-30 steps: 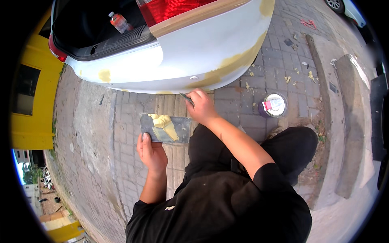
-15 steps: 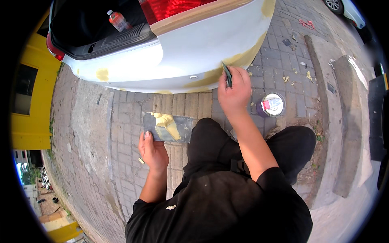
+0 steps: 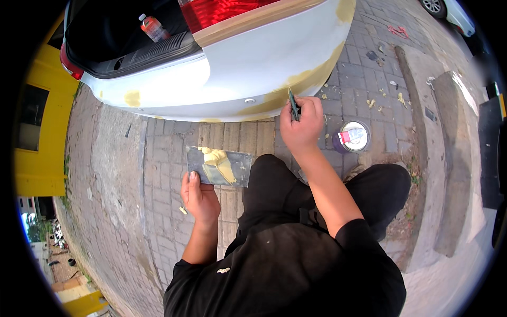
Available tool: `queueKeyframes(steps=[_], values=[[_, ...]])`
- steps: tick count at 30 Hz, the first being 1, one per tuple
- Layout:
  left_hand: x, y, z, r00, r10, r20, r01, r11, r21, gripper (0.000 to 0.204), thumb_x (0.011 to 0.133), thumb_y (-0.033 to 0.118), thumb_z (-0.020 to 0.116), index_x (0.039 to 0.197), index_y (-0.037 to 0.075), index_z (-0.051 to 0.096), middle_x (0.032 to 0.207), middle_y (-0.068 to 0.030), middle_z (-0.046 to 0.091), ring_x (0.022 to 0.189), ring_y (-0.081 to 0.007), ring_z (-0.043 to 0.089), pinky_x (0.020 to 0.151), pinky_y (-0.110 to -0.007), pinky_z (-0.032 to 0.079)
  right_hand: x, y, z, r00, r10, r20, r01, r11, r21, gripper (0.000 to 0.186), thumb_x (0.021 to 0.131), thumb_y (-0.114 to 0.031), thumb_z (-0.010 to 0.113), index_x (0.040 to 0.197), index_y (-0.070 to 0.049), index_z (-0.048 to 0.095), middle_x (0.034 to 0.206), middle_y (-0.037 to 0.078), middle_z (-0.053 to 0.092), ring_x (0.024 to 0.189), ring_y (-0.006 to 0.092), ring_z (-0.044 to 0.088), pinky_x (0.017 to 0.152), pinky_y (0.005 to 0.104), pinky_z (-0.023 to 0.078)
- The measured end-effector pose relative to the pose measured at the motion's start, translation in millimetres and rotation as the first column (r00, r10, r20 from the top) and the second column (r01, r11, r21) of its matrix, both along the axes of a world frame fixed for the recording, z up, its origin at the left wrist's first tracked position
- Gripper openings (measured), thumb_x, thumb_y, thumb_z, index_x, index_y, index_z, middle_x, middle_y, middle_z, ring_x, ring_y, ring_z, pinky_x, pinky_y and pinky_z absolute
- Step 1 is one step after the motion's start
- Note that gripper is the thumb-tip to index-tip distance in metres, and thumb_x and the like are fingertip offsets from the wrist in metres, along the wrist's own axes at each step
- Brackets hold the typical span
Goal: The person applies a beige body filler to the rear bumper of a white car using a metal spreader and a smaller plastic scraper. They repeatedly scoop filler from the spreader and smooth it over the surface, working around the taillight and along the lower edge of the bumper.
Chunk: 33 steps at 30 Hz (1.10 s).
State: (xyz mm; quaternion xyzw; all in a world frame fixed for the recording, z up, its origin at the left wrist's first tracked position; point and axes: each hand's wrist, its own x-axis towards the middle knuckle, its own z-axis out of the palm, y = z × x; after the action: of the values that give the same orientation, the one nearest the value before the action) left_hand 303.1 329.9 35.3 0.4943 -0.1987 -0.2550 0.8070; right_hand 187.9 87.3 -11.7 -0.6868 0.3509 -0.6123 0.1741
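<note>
In front of me is the white rear bumper point(image 3: 227, 84) of a car, with yellowish filler patches point(image 3: 303, 84) along its lower right part. My right hand point(image 3: 302, 126) grips a dark green putty spreader point(image 3: 293, 105), whose upper tip reaches the lower edge of the patch; whether it touches cannot be made out. My left hand point(image 3: 199, 198) holds a flat grey mixing board point(image 3: 241, 165) by its lower left edge, thumb on top. A lump of pale yellow putty point(image 3: 215, 157) lies smeared on the board.
A tin with a pale lid point(image 3: 355, 136) stands on the brick paving to my right. Dried putty scraps point(image 3: 401, 99) lie beyond it, before a concrete kerb point(image 3: 414, 111). A bottle with orange liquid point(image 3: 153, 28) lies in the open trunk, beside a red tail light point(image 3: 227, 11).
My right hand has drawn the spreader slightly down and left, toward me, along the bumper's lower edge. My left hand and the board have stayed nearly still.
</note>
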Motion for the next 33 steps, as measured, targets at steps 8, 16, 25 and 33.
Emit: queueKeyframes(steps=[8, 16, 25, 33], values=[[2, -1, -3, 0.999, -0.05, 0.017, 0.05, 0.999, -0.005, 0.022, 0.104, 0.017, 0.047, 0.109, -0.001, 0.059, 0.109, -0.0106, 0.067, 0.101, -0.0176, 0.064, 0.091, -0.034, 0.051, 28, 10, -7, 0.998, 0.07, -0.001, -0.069, 0.995, -0.072, 0.02, 0.074, 0.001, 0.072, 0.089, -0.001, 0.059, 0.087, 0.014, 0.059, 0.08, 0.0339, 0.059, 0.069, 0.0415, 0.05], [-3, -15, -3, 0.998, -0.013, 0.061, 0.017, 0.998, -0.068, 0.027, 0.104, 0.014, 0.048, 0.12, -0.006, 0.057, 0.116, -0.0126, 0.066, 0.106, -0.0188, 0.063, 0.096, -0.036, 0.049, -28, 20, 30, 0.961, 0.271, 0.061, -0.275, 0.96, 0.061, 0.017, 0.079, 0.003, 0.072, 0.095, 0.002, 0.066, 0.095, 0.014, 0.066, 0.084, 0.0307, 0.064, 0.076, 0.0377, 0.052], [-13, -7, -2, 0.839, 0.014, 0.544, -0.055, 0.997, 0.059, 0.035, 0.105, 0.012, 0.043, 0.127, -0.014, 0.05, 0.119, -0.0185, 0.062, 0.108, -0.0223, 0.06, 0.099, -0.035, 0.046, -39, 75, 86, 0.77, 0.56, -0.306, -0.627, 0.754, -0.196, 0.03, 0.069, -0.005, 0.072, 0.099, -0.004, 0.07, 0.099, 0.004, 0.067, 0.083, 0.0228, 0.063, 0.069, 0.0344, 0.049], [-18, -10, 6, 0.723, -0.024, 0.691, -0.039, 0.996, 0.075, 0.034, 0.104, 0.008, 0.043, 0.126, -0.015, 0.051, 0.118, -0.0191, 0.063, 0.108, -0.0217, 0.059, 0.097, -0.034, 0.045, -42, 77, 83, 0.778, 0.502, -0.378, -0.6, 0.771, -0.211, 0.025, 0.077, -0.009, 0.065, 0.1, -0.003, 0.069, 0.101, 0.004, 0.065, 0.087, 0.021, 0.062, 0.069, 0.0325, 0.048]])
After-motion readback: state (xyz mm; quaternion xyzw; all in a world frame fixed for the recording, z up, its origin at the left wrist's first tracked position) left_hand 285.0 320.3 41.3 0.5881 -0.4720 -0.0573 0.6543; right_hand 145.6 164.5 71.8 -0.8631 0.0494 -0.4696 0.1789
